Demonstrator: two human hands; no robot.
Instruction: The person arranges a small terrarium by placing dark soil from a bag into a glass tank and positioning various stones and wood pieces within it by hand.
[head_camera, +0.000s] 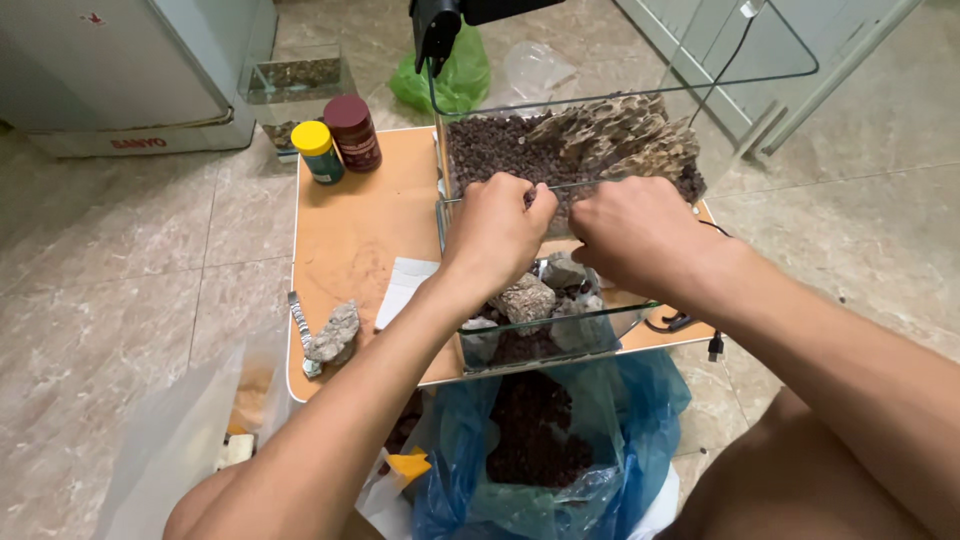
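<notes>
A clear glass tank (790, 72) stands on a small wooden table (360, 220). Inside it lie dark brown gravel (495, 145), a large ridged tan rock (620, 135) at the back and several grey stones (528, 298) at the front. My left hand (495, 230) and my right hand (635, 232) reach over the tank's front wall with fingers curled down into the gravel in the middle. What the fingers grip is hidden.
A yellow-lidded jar (318, 150) and a dark red-lidded jar (353, 132) stand at the table's back left. A grey stone (335, 332) and a metal tool lie front left. A blue bag of dark gravel (535, 440) sits below. A smaller glass tank (295, 85) stands on the floor.
</notes>
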